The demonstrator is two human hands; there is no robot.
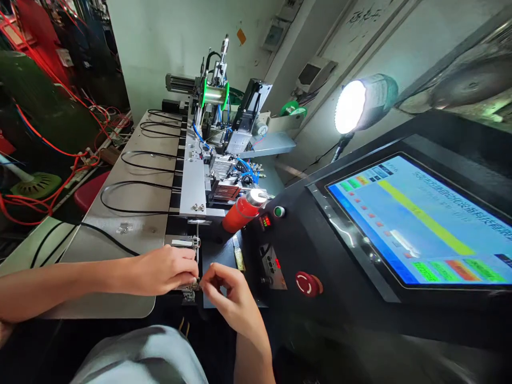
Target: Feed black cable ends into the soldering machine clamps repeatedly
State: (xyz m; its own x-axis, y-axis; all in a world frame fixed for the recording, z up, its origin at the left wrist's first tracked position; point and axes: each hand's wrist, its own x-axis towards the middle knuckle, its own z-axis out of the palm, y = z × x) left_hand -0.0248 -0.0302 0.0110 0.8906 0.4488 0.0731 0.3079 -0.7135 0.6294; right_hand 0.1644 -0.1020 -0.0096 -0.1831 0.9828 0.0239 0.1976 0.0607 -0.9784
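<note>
The left hand [170, 271] comes in from 9 o'clock, fingers bunched narrow over the small metal fixture [182, 243] at the near end of the machine [192, 178]. The right hand [231, 296] rises from 5 o'clock, thumb and forefinger curled into a ring, its tips just beside the left's. How far either pair of tips closes, and on what, I cannot tell; anything between them is too small to see. Meeting there probably lets each steady the other over such small parts.

Taking the hands as the dial's centre, black cables [138, 182] lie at 11 o'clock on the counter [92, 250], looped side by side, likely to keep them from tangling. A green-flanged spool [215, 96] sits at 12, mounted high, perhaps so its line runs freely. The red bottle [240, 214] stands at 1; the lit lamp [350, 106], between 1 and 2, faces the machine, presumably to brighten it. The touchscreen [400, 218] lies between 2 and 3, angled for reading, and the red stop button [308, 284] at 3, seemingly within easy reach.
</note>
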